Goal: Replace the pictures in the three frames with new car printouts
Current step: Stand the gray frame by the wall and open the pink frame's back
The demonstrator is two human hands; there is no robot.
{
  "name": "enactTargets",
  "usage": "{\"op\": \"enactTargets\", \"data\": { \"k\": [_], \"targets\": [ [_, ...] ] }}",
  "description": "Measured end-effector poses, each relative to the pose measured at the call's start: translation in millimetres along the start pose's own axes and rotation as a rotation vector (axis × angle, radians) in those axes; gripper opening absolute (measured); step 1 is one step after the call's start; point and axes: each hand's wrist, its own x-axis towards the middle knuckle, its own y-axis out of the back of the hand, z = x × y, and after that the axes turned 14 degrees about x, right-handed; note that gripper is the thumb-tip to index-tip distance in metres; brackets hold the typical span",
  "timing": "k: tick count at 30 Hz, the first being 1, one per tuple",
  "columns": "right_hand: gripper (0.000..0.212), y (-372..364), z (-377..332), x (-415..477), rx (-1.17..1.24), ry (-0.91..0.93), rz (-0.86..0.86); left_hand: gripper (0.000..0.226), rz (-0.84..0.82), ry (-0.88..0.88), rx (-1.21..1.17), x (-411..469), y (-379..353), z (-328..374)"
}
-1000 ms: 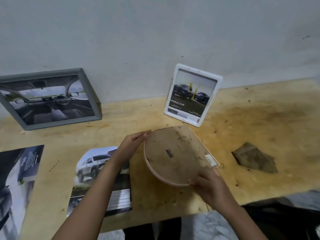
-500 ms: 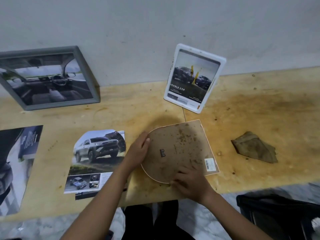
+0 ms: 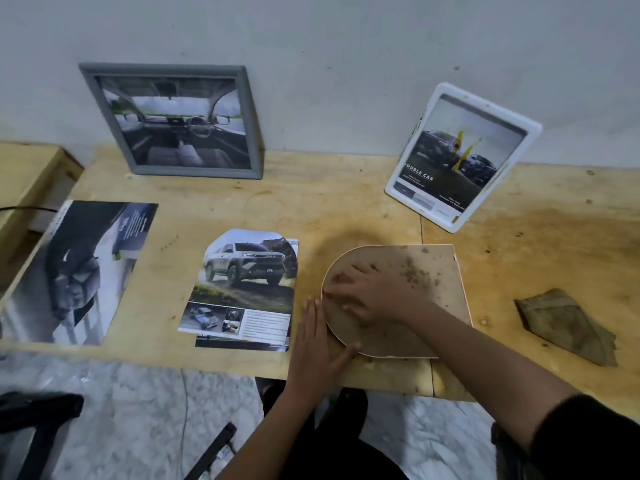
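Nearest, at the near edge of the table (image 3: 346, 209): L hand (image 3: 313, 341) flat, fingers straight & together, laid along the curved left rim of the arched frame (image 3: 440, 306), thumb touching its near rim. R hand (image 3: 370, 294) lay on top of the frame's brown backing, fingers spread & pressing down, gripping nothing. Arched frame lay face down, straight side to the right, backing speckled w/ dirt toward the far right corner. Just left of it, SUV printout (image 3: 249, 282), top corners cut round, on another sheet that showed below it. Further left, large dark printout (image 3: 79, 268) flat on table. Right of the frame & apart, crumpled brown cloth (image 3: 564, 327). Far side: white frame (image 3: 460, 157) stood tilted w/ "DOUBLE CAB" pic of dark trucks; far left, grey frame (image 3: 173, 121) w/ car-interior pic leaned on the wall (image 3: 346, 46)
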Motion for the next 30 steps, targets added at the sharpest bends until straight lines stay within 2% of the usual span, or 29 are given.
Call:
{"op": "enactTargets", "data": {
  "k": [7,12,13,18,25,30],
  "targets": [
    [0.054,6.0,0.3,-0.9,-0.247,0.123,-0.097,0.117,0.021,-0.023,0.055,1.8,-4.4,-2.0],
    [0.076,18.4,-8.6,6.9,-0.362,0.147,-0.203,0.113,0.062,-0.026,0.074,1.8,-7.8,-2.2],
    [0.076,21.9,-12.0,7.4,-0.391,0.156,-0.207,0.110,0.059,-0.023,0.077,1.6,-8.2,-2.5],
    [0.045,34.9,-28.3,11.4,-0.518,0.230,-0.160,0.111,0.060,-0.028,0.089,1.2,-7.9,-2.1],
    [0.051,29.8,-35.2,28.8,-0.632,0.244,-0.193,0.117,0.071,-0.041,0.089,2.5,-7.2,-1.6],
    [0.061,39.3,-33.5,33.5,-0.616,0.230,-0.287,0.099,0.018,-0.036,0.132,5.7,-8.7,-1.6]
  ]
}}
